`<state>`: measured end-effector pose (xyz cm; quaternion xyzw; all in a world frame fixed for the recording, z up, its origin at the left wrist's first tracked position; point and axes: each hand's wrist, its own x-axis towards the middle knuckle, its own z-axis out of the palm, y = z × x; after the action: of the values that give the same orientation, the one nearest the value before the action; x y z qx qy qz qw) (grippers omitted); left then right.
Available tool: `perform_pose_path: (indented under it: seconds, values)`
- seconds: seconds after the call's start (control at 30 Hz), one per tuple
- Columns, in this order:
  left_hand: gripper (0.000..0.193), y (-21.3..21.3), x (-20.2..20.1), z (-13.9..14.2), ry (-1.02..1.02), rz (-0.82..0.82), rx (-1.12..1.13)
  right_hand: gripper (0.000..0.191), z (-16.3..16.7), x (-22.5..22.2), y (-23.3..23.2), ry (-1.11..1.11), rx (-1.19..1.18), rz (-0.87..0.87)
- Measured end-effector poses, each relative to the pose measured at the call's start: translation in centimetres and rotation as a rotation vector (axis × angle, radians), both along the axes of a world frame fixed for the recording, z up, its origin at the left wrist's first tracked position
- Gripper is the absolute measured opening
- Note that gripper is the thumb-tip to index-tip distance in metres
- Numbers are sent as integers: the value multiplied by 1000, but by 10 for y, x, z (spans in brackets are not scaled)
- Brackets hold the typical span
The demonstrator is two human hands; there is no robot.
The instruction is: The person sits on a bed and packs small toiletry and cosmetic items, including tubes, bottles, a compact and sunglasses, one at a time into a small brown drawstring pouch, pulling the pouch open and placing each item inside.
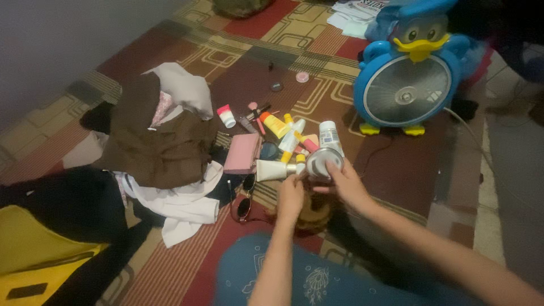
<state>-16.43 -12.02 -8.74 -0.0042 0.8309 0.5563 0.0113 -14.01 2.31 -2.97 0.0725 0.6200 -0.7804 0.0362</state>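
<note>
Gripping a round silver jar (324, 161) just right of frame centre, the right hand (347, 184) clasps its side while the left hand (291, 195) pinches at its left edge. Tubes (281, 131) and a pink pouch (242, 153) lie beside it on the rug (396, 170); a blue fan (406, 93) stands upper right.

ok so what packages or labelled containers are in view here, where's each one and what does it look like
White bottle: upright behind the hands, printed label.
Silvery round container: held in the right hand, left hand touching.
Yellow tube: lying on the rug, orange cap.
White jar: beside the clothes, pink lid.
Pink pouch: flat, rectangular.
</note>
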Motion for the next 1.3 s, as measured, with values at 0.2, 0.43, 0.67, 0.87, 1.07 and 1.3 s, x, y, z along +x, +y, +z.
perform_pose_path:
  seconds: [0.2,0.43,0.67,0.87,1.07,1.3]
  values:
    - [60,11,2,4,-73,-195,497,49,-5,-1,-2,42,-73,53]
    - [35,2,18,17,440,169,-155,55,-9,7,-9,200,226,55]
    - [27,0,21,21,576,198,-324,45,-5,16,-16,212,841,-21]
    - [37,0,20,23,604,131,-263,37,-3,13,-1,408,919,86]
    - [20,-9,13,16,423,61,-248,51,2,10,18,300,912,234]
    - [39,-5,14,7,285,-34,-348,56,-8,7,22,291,904,192]
